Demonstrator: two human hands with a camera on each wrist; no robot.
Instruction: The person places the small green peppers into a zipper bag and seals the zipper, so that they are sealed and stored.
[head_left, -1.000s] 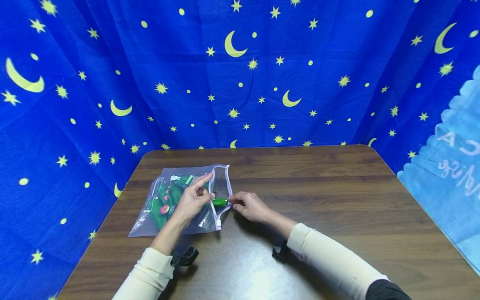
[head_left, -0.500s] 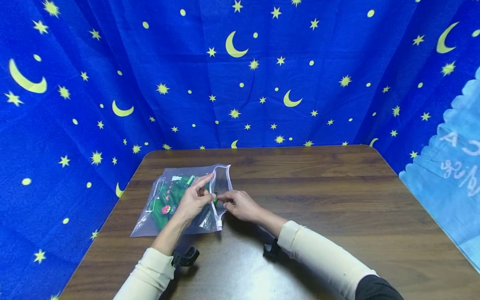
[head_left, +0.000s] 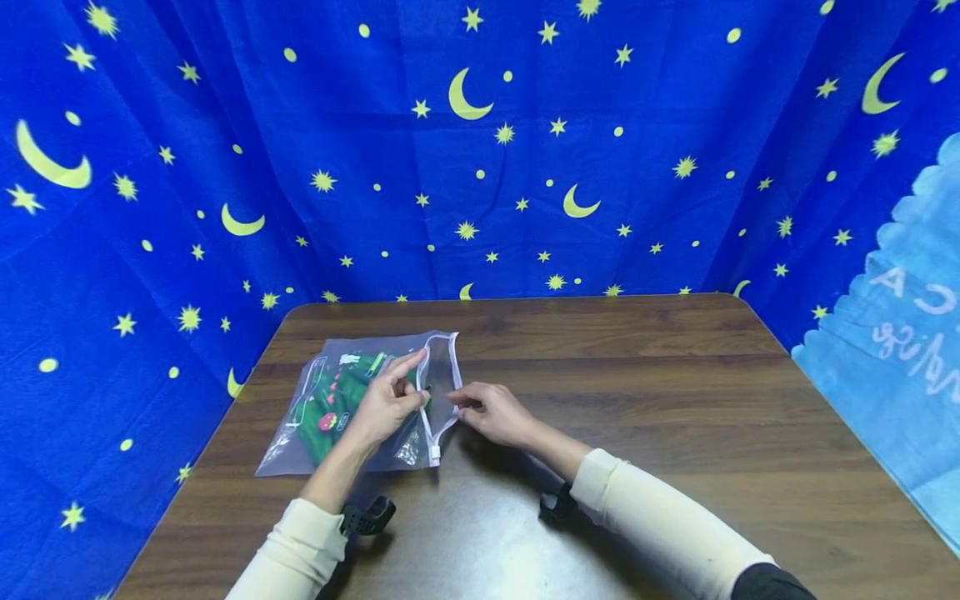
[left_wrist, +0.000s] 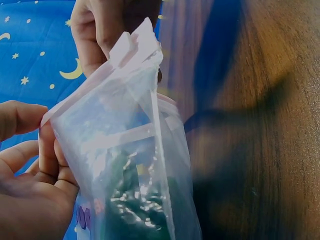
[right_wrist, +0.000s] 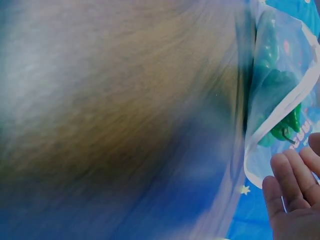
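A clear zip bag [head_left: 296,446] with printed pictures lies on its side, its white-edged mouth spread toward the right. Green peppers [right_wrist: 287,125] with a stem showing fill much of it. My left hand [head_left: 384,408] pinches the upper lip of the mouth between thumb and finger, plain in the left wrist view. At the opposite lip is my right hand [head_left: 497,414], fingertips just inside the opening. In the right wrist view its fingers [right_wrist: 285,172] are loosely bent with nothing between them. A white slider [head_left: 435,455] sits at the mouth's near corner.
The bag rests on the left part of a brown wooden table [head_left: 637,400]. Blue curtains [head_left: 525,167] with moons and stars surround its back and sides. A light blue cloth [head_left: 900,333] hangs at the right. Black wrist straps [head_left: 367,517] are on both arms.
A green pepper visible in the bag's mouth has gone deeper inside, pushed left by my right hand. That hand then drew back right to the lip. My left hand kept its hold.
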